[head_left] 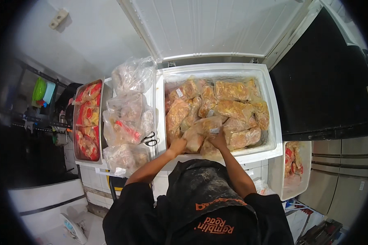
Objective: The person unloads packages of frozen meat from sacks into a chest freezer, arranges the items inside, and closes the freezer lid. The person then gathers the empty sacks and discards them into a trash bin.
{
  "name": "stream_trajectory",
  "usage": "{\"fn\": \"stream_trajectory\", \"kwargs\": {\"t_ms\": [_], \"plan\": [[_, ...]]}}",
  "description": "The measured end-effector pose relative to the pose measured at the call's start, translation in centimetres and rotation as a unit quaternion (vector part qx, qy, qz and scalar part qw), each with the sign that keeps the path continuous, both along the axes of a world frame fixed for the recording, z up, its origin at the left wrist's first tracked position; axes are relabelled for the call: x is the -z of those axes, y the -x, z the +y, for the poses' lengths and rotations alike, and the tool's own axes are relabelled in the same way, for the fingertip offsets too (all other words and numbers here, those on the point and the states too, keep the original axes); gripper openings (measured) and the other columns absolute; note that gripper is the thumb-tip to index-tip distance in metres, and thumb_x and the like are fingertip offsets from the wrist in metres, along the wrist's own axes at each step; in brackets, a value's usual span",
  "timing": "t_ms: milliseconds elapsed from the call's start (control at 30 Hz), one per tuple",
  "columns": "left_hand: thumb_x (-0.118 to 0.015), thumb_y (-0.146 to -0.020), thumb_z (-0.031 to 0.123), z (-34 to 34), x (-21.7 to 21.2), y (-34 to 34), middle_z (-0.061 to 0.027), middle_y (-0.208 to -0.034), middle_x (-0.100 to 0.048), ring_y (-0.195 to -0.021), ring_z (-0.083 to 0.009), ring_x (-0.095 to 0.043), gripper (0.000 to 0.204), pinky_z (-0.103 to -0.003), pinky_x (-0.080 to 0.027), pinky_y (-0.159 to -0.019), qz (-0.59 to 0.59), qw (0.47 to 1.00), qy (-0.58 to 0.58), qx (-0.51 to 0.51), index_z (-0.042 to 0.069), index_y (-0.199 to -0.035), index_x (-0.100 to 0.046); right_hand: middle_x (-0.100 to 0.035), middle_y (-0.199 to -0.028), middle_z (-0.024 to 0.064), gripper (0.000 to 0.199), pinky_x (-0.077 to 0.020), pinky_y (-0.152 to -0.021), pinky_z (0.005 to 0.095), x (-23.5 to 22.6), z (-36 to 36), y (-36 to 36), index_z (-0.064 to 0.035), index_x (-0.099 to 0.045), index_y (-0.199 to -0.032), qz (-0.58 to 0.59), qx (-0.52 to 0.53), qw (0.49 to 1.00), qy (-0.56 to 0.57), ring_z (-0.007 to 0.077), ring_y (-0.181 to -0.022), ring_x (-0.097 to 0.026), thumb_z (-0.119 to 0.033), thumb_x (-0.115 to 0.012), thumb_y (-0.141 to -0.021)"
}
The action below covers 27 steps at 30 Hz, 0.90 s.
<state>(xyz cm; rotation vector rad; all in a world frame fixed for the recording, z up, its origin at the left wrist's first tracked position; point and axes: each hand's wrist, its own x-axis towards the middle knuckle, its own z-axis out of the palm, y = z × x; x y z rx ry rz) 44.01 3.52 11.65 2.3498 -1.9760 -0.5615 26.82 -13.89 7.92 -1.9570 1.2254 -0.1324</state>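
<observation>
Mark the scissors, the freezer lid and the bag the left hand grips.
Scissors (151, 140): head view, black handles.
Freezer lid (204, 30): head view, inner panel.
Bag (195, 136): head view, near its middle.

The fingertips of the left hand (178, 145) are hidden at the edge of the meat bag (200, 130) it grips; the right hand (219, 140) is too small and shadowed to tell whether its fingers close on that bag or just rest there. Print on its pale label (214, 130) is too small to read. Bags deeper in the chest freezer (275, 122) lie buried under the upper ones. Wrinkled plastic blurs the contents of the clear bags (129, 110). The upper edge cuts off the freezer lid (208, 28), and the dark rim swallows part of the left shelf (24, 67).
</observation>
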Motion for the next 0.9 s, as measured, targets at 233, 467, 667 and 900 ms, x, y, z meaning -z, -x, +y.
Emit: {"fn": "stream_trajectory", "kwargs": {"t_ms": [233, 467, 667, 900], "plan": [[-0.063, -0.075, 0.025, 5.5, -0.6, 0.2, -0.0144, -0.101, -0.062, -0.098, -0.0380, -0.056, 0.037, -0.055, -0.035, -0.093, 0.065, 0.986, -0.140, -0.056, 0.010, -0.109, -0.061, -0.054, -0.119, 0.0209, 0.062, -0.0381, -0.097, 0.0406, 0.2, -1.4, -2.2, -0.0024, -0.046, -0.126, -0.007, -0.217, 0.975, 0.049, 0.0365, -0.116, -0.047, -0.024, -0.068, -0.073], [-0.059, -0.081, 0.030, 5.7, 3.1, 1.9, -0.0178, -0.132, -0.040, -0.123, -0.0357, -0.035, 0.054, -0.058, -0.029, -0.097, -0.040, 0.988, -0.020, -0.148, 0.017, -0.131, -0.045, -0.053, -0.118, 0.0208, 0.047, -0.0378, -0.096, 0.0415, -2.2, -7.6, 4.0, -0.0013, -0.052, -0.117, -0.026, 0.027, 0.963, 0.266, 0.0382, -0.115, -0.046, -0.019, -0.067, -0.077], [-0.048, -0.086, 0.022, 3.4, 7.8, 0.5, -0.0132, -0.132, -0.046, -0.127, -0.0371, -0.036, 0.037, -0.056, -0.027, -0.100, -0.047, 0.963, -0.234, -0.126, 0.014, -0.121, -0.058, -0.023, -0.144, 0.0276, 0.100, -0.0224, -0.105, 0.0542, 2.3, 1.0, -2.1, -0.0009, -0.015, -0.143, 0.118, -0.105, 0.986, 0.051, 0.0461, -0.132, -0.023, -0.049, -0.066, -0.072], [-0.057, -0.074, 0.006, 1.3, 1.5, 0.1, -0.0172, -0.130, -0.046, -0.120, -0.0422, -0.040, 0.050, -0.048, -0.037, -0.096, 0.231, 0.920, 0.052, -0.313, 0.006, -0.124, -0.052, -0.035, -0.140, 0.0202, 0.081, -0.0318, -0.103, 0.0436, 1.8, 1.0, -11.7, -0.0048, -0.025, -0.141, -0.135, -0.319, 0.937, -0.053, 0.0373, -0.127, -0.036, -0.034, -0.065, -0.077]]}}
